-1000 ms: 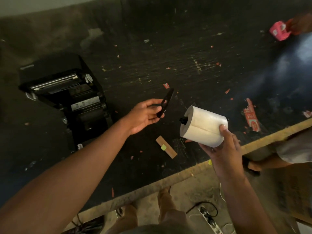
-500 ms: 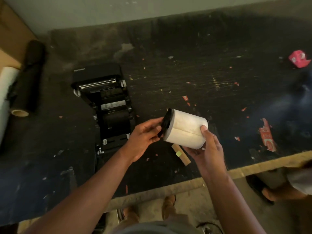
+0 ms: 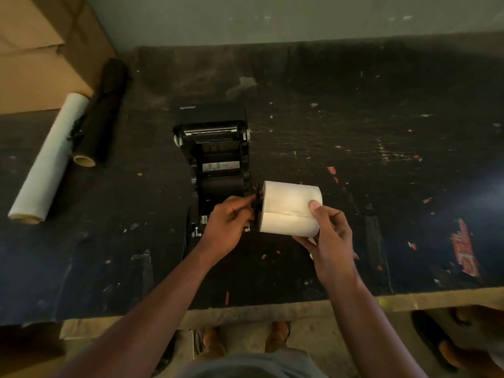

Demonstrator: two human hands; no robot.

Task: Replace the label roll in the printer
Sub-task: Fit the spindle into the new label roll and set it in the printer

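A white label roll (image 3: 289,207) lies on its side in the air above the dark table, my right hand (image 3: 327,236) gripping its right end from below with the thumb on top. A black plastic end guide (image 3: 257,205) sits flat against the roll's left end, and my left hand (image 3: 226,227) pinches it there. The black label printer (image 3: 215,159) stands open just behind and left of my hands, its empty roll bay facing up. My left hand hides the printer's front edge.
A long white roll (image 3: 46,162) and a black roll (image 3: 105,110) lie at the far left beside cardboard boxes (image 3: 35,64). Red paper scraps (image 3: 463,249) dot the table's right side. The wooden table edge (image 3: 300,306) runs along the front; another person's feet show at the bottom right.
My left hand brought the black guide from apart onto the roll's left end. The view swung left and the printer now sits centred; both hands with the roll are closer to it.
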